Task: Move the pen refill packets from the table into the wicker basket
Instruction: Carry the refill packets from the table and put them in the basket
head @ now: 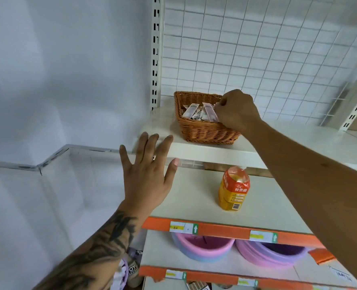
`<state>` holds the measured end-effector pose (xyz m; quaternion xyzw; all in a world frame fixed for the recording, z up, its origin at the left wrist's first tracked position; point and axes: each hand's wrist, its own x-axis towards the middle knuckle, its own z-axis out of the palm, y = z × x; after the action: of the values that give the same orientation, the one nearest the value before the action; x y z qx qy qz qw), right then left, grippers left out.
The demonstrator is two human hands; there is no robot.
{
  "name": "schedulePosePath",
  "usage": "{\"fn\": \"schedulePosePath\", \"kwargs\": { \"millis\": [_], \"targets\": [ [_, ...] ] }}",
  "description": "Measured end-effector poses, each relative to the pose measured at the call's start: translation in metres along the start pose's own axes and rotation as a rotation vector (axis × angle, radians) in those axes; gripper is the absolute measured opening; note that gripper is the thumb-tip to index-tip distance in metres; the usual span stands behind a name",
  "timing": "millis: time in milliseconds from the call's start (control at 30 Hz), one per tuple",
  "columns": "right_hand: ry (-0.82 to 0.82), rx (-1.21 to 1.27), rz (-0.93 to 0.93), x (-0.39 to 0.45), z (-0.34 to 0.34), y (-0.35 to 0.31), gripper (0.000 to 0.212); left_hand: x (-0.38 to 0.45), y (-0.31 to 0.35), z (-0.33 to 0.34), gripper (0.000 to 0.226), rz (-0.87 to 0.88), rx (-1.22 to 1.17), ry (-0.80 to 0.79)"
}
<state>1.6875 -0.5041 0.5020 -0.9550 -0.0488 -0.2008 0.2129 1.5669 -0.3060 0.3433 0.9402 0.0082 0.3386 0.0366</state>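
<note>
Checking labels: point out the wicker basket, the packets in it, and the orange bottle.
wicker basket [206, 130], head view, front woven wall.
pen refill packets [191, 110], head view, left upright packet's face.
orange bottle [234, 191], head view, label.

Top white shelf [204, 152] carries the wicker basket [204, 130] — the shelf below [194, 204] carries an orange bottle [234, 189].

This is a shop: orange price-label strips [221, 230] edge the white shelves below a wire-grid back panel [257, 49], with a bottled drink [234, 189] and pastel tubs [204, 248] beneath.
</note>
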Motion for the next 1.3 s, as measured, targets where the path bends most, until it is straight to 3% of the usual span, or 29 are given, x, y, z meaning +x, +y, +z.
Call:
{"fn": "schedulePosePath", "kwargs": {
  "millis": [100, 167, 300, 467, 567, 667, 733, 1000, 1300],
  "targets": [
    [0.239, -0.071, -0.177, -0.062, 0.003, 0.018, 0.047, -0.013, 0.003, -0.012, 0.067, -0.026, 0.038, -0.055],
    [0.264, -0.109, -0.298, -0.108, 0.011, 0.035, 0.053, -0.033, 0.011, -0.022, 0.067, -0.067, 0.061, -0.096],
    [0.109, -0.161, -0.382, -0.192, 0.038, 0.072, 0.055, -0.120, 0.032, -0.034, 0.068, -0.182, 0.053, -0.231],
    [-0.183, -0.053, -0.487, -0.316, 0.092, 0.100, 0.054, -0.280, 0.063, -0.051, 0.074, -0.381, 0.086, -0.455],
    [-0.370, -0.044, -0.610, -0.400, 0.119, 0.097, 0.059, -0.381, 0.072, -0.077, 0.068, -0.544, 0.135, -0.613],
    [-0.552, -0.029, -0.699, -0.474, 0.130, 0.080, 0.064, -0.468, 0.078, -0.115, 0.072, -0.716, 0.155, -0.696],
    [-0.681, -0.059, -0.802, -0.530, 0.127, 0.061, 0.060, -0.527, 0.082, -0.146, 0.064, -0.858, 0.156, -0.735],
    [-0.952, 0.048, -1.120, -0.760, 0.096, -0.011, 0.059, -0.733, 0.092, -0.270, 0.063, -1.289, 0.162, -0.635],
    [-1.039, -0.004, -1.493, -1.032, 0.034, -0.100, 0.060, -0.961, 0.135, -0.436, 0.061, -1.726, 0.169, -0.415]
  ]
}}
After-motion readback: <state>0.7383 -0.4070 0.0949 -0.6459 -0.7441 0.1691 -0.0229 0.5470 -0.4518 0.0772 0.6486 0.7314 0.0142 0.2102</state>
